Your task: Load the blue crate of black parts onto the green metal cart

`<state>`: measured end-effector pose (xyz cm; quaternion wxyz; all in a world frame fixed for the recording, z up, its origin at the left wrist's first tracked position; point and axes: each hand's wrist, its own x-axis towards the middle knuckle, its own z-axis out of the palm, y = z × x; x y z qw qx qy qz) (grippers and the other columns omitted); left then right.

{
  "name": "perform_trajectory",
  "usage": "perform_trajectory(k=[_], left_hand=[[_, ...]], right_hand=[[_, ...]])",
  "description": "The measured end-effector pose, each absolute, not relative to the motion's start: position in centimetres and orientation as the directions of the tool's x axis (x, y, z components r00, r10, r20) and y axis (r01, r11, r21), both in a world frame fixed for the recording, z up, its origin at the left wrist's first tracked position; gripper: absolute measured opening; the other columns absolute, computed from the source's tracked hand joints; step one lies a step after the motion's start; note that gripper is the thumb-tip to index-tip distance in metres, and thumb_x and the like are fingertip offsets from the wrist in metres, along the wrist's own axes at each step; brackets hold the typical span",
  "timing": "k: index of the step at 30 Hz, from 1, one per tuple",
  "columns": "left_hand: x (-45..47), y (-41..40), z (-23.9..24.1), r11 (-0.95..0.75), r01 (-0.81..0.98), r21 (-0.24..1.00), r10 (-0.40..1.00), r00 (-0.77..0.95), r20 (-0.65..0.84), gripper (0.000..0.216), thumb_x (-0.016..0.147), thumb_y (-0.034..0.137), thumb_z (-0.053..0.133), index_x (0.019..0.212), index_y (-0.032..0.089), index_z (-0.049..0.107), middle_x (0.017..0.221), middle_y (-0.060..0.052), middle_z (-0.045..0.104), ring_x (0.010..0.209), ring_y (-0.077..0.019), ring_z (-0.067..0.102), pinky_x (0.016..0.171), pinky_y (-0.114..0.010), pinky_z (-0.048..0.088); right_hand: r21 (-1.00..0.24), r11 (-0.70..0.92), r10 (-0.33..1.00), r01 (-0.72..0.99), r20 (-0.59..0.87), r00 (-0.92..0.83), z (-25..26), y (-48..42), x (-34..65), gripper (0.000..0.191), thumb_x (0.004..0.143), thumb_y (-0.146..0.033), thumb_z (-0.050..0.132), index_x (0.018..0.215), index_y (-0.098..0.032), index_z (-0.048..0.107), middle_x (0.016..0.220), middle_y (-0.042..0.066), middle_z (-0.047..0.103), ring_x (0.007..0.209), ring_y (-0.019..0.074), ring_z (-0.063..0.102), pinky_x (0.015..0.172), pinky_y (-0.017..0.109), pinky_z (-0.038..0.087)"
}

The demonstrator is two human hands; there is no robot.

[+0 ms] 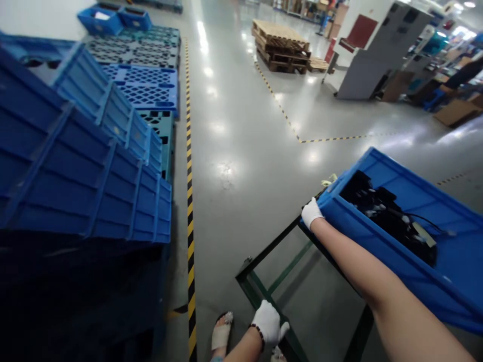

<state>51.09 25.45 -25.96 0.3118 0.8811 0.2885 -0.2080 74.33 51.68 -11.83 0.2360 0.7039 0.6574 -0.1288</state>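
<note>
My right hand (311,211), in a white glove, grips the far corner of a large blue plastic crate (400,236); my bare forearm runs along its near side. The crate tilts over a dark green metal frame cart (264,291) and holds black parts with cables (388,213). My left hand (268,322), also in a white glove, with a bead bracelet on the wrist, rests on the cart's near rail. My sandalled foot (222,333) stands on the floor beside the cart.
Stacks of blue crates (86,171) on blue and teal pallets (145,85) line the left, behind a yellow-black floor stripe (188,166). Wooden pallets (281,46) sit far ahead. Grey cabinets (381,50) and cardboard boxes (455,111) stand at the right. The grey floor is glossy.
</note>
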Motion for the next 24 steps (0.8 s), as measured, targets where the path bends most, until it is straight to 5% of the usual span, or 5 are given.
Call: perform_trajectory(k=[3, 7, 24], left_hand=[[49.8, 25.9, -26.7, -0.588, 0.652, 0.479, 0.380, 0.746, -0.547, 0.066, 0.089, 0.060, 0.037, 0.102, 0.008, 0.074, 0.095, -0.026, 0.072, 0.098, -0.0387, 0.065, 0.089, -0.054, 0.038], [48.6, 26.2, -27.4, -0.549, 0.653, 0.521, 0.368, 0.749, -0.551, 0.065, 0.090, 0.057, 0.038, 0.105, 0.004, 0.073, 0.099, -0.029, 0.071, 0.102, -0.0418, 0.063, 0.092, -0.056, 0.034], [47.9, 25.8, -28.3, -0.490, 0.649, 0.582, 0.385, 0.760, -0.524, 0.058, 0.092, 0.052, 0.038, 0.097, 0.008, 0.075, 0.093, -0.026, 0.072, 0.095, -0.0386, 0.064, 0.087, -0.055, 0.034]], right_hand=[[0.363, 0.099, 0.792, 0.926, -0.592, 0.148, -11.3, 53.9, 72.9, 0.027, 0.092, -0.035, 0.063, 0.109, -0.014, 0.065, 0.117, 0.010, 0.065, 0.116, 0.0273, 0.057, 0.106, 0.057, 0.038], [0.464, 0.247, 0.729, 0.851, -0.667, 0.152, -9.1, 55.9, 72.7, 0.025, 0.090, -0.033, 0.065, 0.106, -0.014, 0.065, 0.112, 0.009, 0.066, 0.109, 0.0251, 0.060, 0.098, 0.050, 0.046], [0.511, 0.295, 0.766, 0.807, -0.632, 0.120, -11.9, 58.0, 70.9, 0.021, 0.091, -0.034, 0.063, 0.098, -0.014, 0.066, 0.108, 0.007, 0.067, 0.107, 0.0245, 0.059, 0.099, 0.049, 0.041]])
